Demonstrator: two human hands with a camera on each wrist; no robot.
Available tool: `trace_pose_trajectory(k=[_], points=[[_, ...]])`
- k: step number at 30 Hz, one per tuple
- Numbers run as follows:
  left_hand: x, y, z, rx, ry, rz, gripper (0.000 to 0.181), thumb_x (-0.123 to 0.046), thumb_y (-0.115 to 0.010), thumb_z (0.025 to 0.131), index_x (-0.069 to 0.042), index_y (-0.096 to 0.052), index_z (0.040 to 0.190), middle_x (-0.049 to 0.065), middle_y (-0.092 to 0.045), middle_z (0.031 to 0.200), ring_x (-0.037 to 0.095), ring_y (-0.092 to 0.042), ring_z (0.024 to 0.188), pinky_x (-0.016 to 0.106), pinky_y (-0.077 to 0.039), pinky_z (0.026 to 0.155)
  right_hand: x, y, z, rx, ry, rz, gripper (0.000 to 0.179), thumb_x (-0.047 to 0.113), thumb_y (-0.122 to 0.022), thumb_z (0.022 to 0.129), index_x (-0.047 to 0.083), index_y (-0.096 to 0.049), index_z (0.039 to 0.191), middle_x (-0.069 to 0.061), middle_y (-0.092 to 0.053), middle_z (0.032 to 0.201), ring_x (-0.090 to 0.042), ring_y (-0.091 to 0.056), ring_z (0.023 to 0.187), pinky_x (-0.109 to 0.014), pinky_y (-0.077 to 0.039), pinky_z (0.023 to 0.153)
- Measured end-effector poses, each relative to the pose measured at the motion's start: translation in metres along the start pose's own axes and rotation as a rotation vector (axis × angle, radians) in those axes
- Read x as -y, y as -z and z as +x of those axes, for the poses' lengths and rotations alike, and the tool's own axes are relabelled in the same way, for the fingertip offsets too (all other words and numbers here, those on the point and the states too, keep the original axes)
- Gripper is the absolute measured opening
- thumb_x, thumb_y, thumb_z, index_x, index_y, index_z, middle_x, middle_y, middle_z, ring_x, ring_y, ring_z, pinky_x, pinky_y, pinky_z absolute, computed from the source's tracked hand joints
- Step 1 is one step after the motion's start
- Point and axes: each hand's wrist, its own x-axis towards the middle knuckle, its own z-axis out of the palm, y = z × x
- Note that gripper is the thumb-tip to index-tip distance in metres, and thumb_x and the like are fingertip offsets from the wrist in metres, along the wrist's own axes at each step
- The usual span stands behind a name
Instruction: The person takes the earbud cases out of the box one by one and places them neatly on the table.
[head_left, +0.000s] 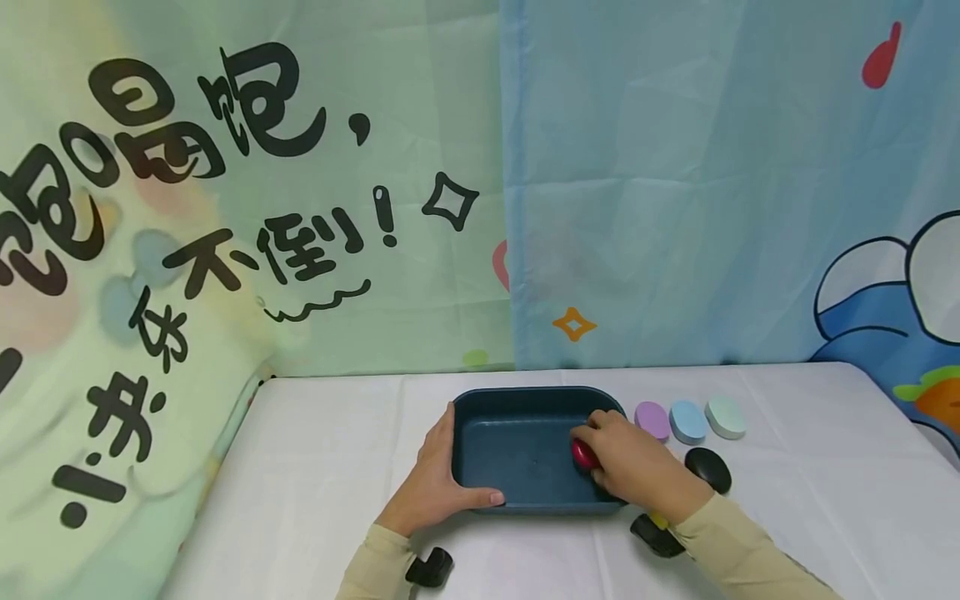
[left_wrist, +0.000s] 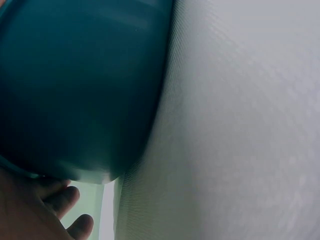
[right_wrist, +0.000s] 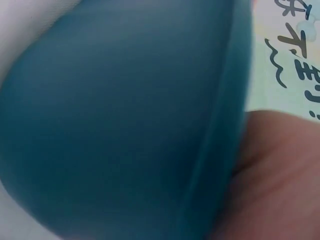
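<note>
A dark blue rectangular tray (head_left: 525, 458) with rounded corners rests on the white cloth in the head view. My left hand (head_left: 435, 483) lies against its left side, fingers straight along the wall and thumb stretched along the front edge. In the left wrist view, fingertips (left_wrist: 67, 200) show past the tray's side (left_wrist: 85, 85). Over the tray's right end, my right hand (head_left: 637, 462) holds a glossy red rounded object (head_left: 584, 455) between thumb and fingers; the hand covers part of it. The right wrist view shows the tray's outer wall (right_wrist: 115, 115) and part of that hand (right_wrist: 280, 175), the red object hidden.
Purple (head_left: 652, 420), light blue (head_left: 687, 422) and mint (head_left: 725, 417) rounded blocks stand right of the tray. A black oval object (head_left: 708, 469) lies near the right wrist. Black wrist devices sit under both forearms. Printed cloth hangs behind the white table (head_left: 322, 467).
</note>
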Motion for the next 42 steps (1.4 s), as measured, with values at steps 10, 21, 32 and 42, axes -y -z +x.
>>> trace_pose_trajectory(k=[10, 21, 32, 42], points=[[-0.002, 0.003, -0.001, 0.001, 0.007, 0.015, 0.133, -0.047, -0.089, 0.073, -0.013, 0.001, 0.163, 0.006, -0.007, 0.168, 0.028, -0.007, 0.153, 0.061, -0.02, 0.116, -0.004, 0.01, -0.01, -0.061, -0.034, 0.038, 0.05, 0.013, -0.086, 0.08, 0.002, -0.068, 0.125, -0.016, -0.061, 0.115, -0.031, -0.06, 0.101, -0.045, -0.058, 0.081], [-0.001, 0.002, 0.0, -0.004, 0.006, 0.016, 0.132, -0.046, -0.09, 0.073, -0.015, 0.002, 0.163, 0.007, -0.008, 0.168, 0.03, -0.008, 0.153, 0.062, -0.022, 0.115, -0.005, 0.023, -0.028, -0.142, -0.069, 0.08, 0.055, 0.011, -0.086, 0.079, 0.002, -0.065, 0.129, -0.019, -0.059, 0.12, -0.034, -0.058, 0.105, -0.045, -0.059, 0.078], [-0.001, 0.001, 0.0, 0.004, 0.005, 0.015, 0.134, -0.049, -0.089, 0.072, -0.011, 0.001, 0.163, 0.007, -0.008, 0.168, 0.03, -0.008, 0.153, 0.061, -0.024, 0.114, -0.007, 0.026, -0.043, -0.223, -0.082, 0.051, 0.051, 0.011, -0.085, 0.077, -0.002, -0.066, 0.123, -0.02, -0.06, 0.118, -0.035, -0.058, 0.104, -0.045, -0.059, 0.073], [-0.003, 0.002, 0.0, 0.004, 0.008, 0.011, 0.133, -0.05, -0.089, 0.072, -0.011, 0.001, 0.163, 0.008, -0.007, 0.168, 0.031, -0.008, 0.153, 0.063, -0.021, 0.115, -0.014, 0.027, -0.057, -0.28, -0.057, 0.036, 0.048, 0.006, -0.079, 0.074, -0.002, -0.068, 0.119, -0.019, -0.061, 0.118, -0.032, -0.058, 0.099, -0.043, -0.059, 0.073]])
